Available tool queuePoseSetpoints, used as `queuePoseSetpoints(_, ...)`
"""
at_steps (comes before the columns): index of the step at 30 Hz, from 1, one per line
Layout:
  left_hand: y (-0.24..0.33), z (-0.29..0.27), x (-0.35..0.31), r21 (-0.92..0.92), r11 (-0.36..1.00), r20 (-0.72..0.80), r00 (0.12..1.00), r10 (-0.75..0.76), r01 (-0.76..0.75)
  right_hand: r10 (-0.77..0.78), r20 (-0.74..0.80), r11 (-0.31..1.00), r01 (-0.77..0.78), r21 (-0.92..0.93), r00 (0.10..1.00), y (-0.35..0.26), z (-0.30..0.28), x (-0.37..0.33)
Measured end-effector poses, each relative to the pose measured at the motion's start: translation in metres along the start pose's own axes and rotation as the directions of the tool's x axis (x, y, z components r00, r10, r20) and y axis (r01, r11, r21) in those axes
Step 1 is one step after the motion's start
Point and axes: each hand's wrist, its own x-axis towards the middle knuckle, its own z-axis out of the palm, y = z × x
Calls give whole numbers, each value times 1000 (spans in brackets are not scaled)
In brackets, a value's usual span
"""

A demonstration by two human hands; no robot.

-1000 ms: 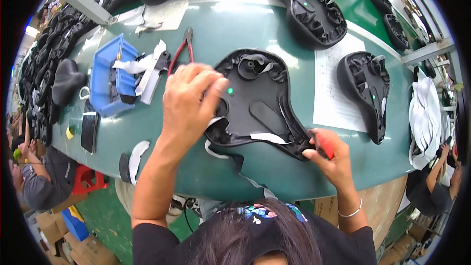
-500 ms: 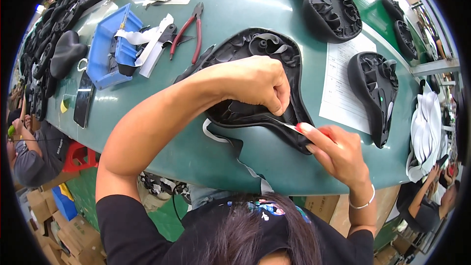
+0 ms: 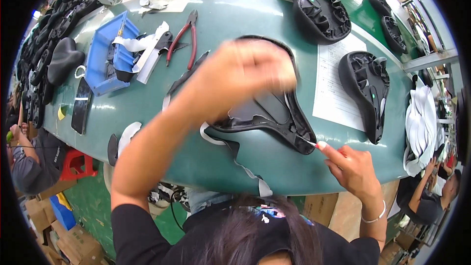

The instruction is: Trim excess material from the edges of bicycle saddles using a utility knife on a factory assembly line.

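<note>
A black bicycle saddle point(image 3: 272, 113) lies upside down on the green table, its hollow underside up and its narrow nose toward the near right. My right hand point(image 3: 355, 169) is closed round a small red-handled tool point(image 3: 319, 145) with a thin metal blade. The blade's tip meets the rim near the saddle's nose. Over the wide end of the saddle is my left hand point(image 3: 255, 68), smeared by motion. Its fingers are unclear, and it hides much of that end. A strip of black and pale trim point(image 3: 234, 154) trails from beside the saddle to the table's near edge.
Red-handled pliers point(image 3: 184, 44) lie beside a blue bin point(image 3: 104, 54) holding scraps and tools. A phone point(image 3: 82, 107) rests at left. Two more upturned saddles point(image 3: 365, 86) point(image 3: 321, 12) and a printed sheet point(image 3: 336, 81) are at right. Co-workers sit at both sides.
My left hand has left the saddle's inner edge, moving up and back over the wide end. My right hand and the red-handled tool have shifted toward the nose tip. The view has shifted slightly.
</note>
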Motion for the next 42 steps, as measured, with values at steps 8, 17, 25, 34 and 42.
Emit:
queuePoseSetpoints(8,-41,58,-92,-497,793,-379,734,-564,353,116,-419,778,180,601,900,-42,49,44)
queuePoseSetpoints(17,-29,-31,-66,772,632,-59,998,-32,66,588,-348,371,138,918,730,-49,59,49)
queuePoseSetpoints(25,-22,50,-44,889,459,-118,968,221,3,476,-195,326,34,945,857,-55,56,64)
queuePoseSetpoints(34,-27,38,-47,622,782,-13,998,59,-39,-70,-320,973,135,186,945,-34,-12,56)
queuePoseSetpoints(42,-15,12,-41,-339,865,-174,879,-443,369,42,-29,997,-44,-63,999,-71,-6,20)
